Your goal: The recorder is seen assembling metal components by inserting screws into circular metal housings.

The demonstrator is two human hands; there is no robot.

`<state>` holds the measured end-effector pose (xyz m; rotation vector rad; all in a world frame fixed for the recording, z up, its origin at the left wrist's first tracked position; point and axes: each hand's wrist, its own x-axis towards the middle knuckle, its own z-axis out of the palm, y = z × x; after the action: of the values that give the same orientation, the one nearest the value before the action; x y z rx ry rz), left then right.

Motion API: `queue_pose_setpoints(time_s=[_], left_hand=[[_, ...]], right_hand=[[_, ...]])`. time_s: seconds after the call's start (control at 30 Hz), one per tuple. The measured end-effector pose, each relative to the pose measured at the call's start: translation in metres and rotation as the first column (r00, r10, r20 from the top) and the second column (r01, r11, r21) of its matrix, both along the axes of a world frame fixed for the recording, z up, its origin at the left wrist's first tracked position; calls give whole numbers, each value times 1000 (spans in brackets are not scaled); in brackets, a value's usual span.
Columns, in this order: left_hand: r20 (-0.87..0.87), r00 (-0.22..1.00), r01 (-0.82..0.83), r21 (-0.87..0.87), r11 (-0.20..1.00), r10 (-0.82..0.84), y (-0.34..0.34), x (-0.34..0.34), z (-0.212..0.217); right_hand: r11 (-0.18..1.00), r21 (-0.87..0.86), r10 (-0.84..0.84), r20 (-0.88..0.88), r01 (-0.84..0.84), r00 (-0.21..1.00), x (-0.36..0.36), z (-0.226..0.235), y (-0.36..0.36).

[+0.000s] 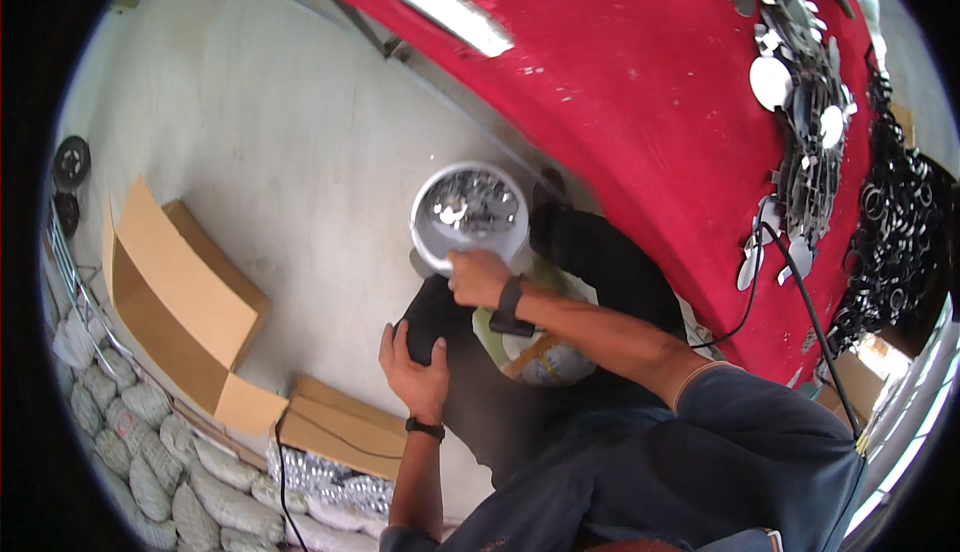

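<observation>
Right hand (478, 279): fingers curled at bucket's (436, 244) 6 o'clock rim, perhaps steadying it; grip unclear.
Left hand (415, 384): fingers loosely spread on knee (430, 310), likely bracing.

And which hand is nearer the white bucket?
The right hand, at the rim of the white bucket; the left hand is farther, by the knee.

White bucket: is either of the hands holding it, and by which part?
The right hand appears to grip the white bucket by its near rim; the left hand lies open against the knee.
</observation>
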<state>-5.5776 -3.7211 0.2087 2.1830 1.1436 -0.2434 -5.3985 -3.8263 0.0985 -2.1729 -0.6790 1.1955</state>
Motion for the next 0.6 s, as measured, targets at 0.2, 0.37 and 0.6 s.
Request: queue_pose_setpoints(time_s=[0.2, 0.37, 0.6], left_hand=[[112, 991, 57, 95, 994, -67, 2, 13, -20], [157, 984, 62, 146, 987, -85, -1, 24, -35], [306, 945, 103, 68, 992, -119, -18, 46, -36]], right_hand=[[1000, -1, 12, 5, -12, 1000, -32, -10, -4], [981, 192, -37, 112, 15, 993, -19, 81, -10], [743, 637, -240, -35, 207, 970, 28, 272, -145]])
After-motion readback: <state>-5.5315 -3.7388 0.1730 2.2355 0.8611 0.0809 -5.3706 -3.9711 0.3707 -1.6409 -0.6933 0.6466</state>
